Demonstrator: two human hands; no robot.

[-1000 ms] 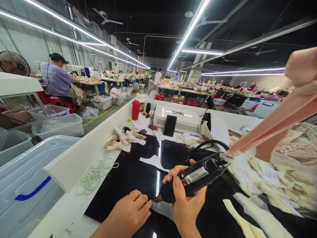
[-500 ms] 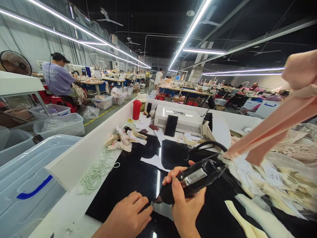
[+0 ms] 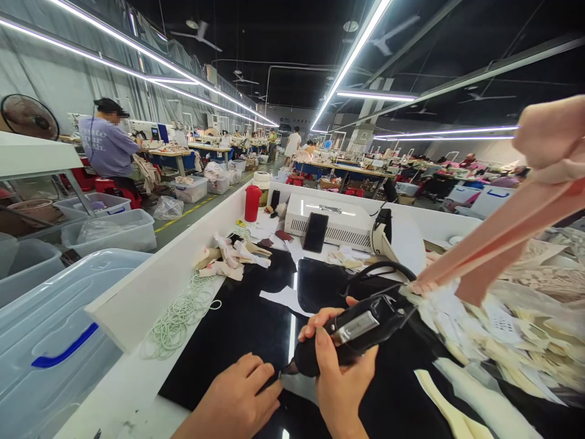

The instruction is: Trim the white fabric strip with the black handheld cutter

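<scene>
Black tool, clasped in right hand, ends beside left hand, whose hold is unclear.

The string lies left of the handheld tool, the phone behind both.

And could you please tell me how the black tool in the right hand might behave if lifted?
The black tool looks hard-cased, so it is probably stiff. Its rounded body may roll if laid down. The pink strip, which appears tied at its rear, could tug when it is lifted.
</scene>
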